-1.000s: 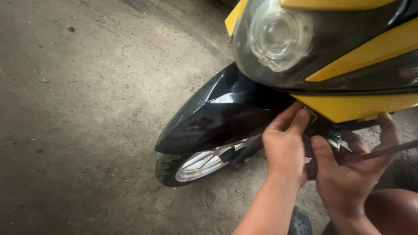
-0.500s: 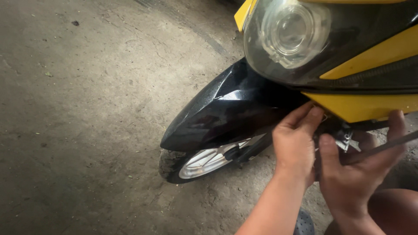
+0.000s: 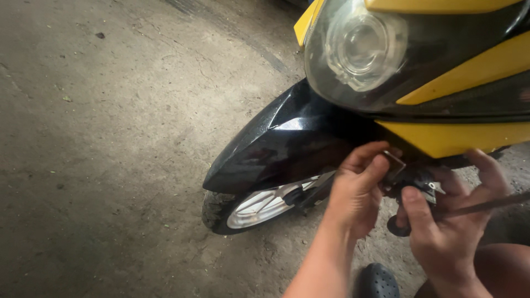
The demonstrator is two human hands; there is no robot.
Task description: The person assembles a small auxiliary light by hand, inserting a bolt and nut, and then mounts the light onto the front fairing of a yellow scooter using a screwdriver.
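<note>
A small metal bracket sat tucked under the yellow panel of the scooter, just behind the black fender. The left hand pinched it, thumb and fingers closed on its edge. The right hand was beside it, fingers curled around a thin dark tool whose shaft ran off to the right; its thumb lay near a small metal fitting. A headlight sat above, the wheel below on the concrete floor.

The bracket looked lightly held, so it could have slipped and dropped behind the fender. The tool could also have skidded off the fitting and scratched the panel or caught a finger, the hands being so close.
</note>
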